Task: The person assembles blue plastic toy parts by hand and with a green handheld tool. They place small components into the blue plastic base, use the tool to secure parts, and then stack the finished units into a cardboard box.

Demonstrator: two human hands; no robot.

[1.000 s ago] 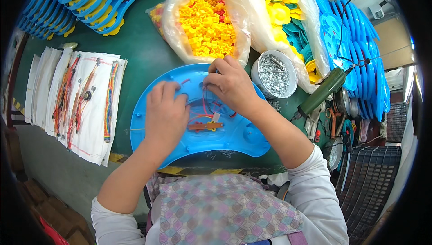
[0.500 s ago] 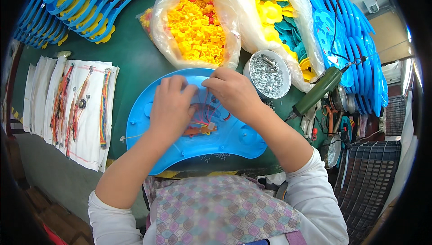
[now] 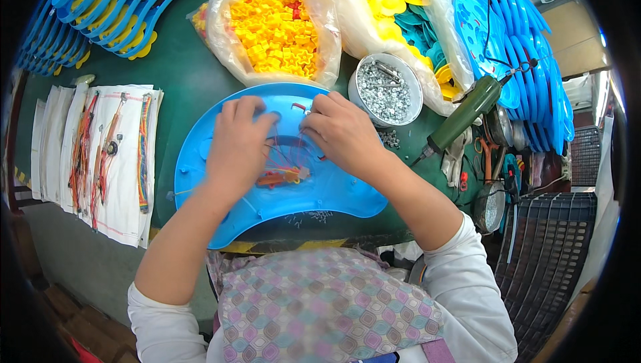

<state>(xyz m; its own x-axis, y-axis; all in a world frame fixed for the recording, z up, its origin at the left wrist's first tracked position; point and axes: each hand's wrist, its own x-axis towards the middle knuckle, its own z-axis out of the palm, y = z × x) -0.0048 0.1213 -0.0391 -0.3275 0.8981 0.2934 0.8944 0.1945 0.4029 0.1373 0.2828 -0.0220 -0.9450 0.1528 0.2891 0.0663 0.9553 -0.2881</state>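
Note:
A blue curved plastic shell (image 3: 294, 204) lies hollow side up before me, with thin red wires (image 3: 286, 156) and a small brown circuit board (image 3: 272, 179) inside it. Over its left part, my left hand (image 3: 237, 139) is closed, fingers bent down beside the wires; its fingertips are partly hidden. My right hand (image 3: 344, 133) pinches at the shell's far right part, near the upper ends of the wires. Something small and shiny shows at its fingertips, too small to name. Between the hands, a short red piece (image 3: 298, 106) shows against the blue plastic.
A white bowl of screws (image 3: 386, 89) stands beyond my right hand, with a green electric screwdriver (image 3: 461, 119) right of it. Bags of yellow star pieces (image 3: 274, 29) and flower pieces (image 3: 387, 3) stand behind. Wire bundles (image 3: 110, 143) lie on white cloth at left.
The whole view has shifted, so things sit a little further left and higher. My hands are slightly further apart, and the red piece between them has come into sight.

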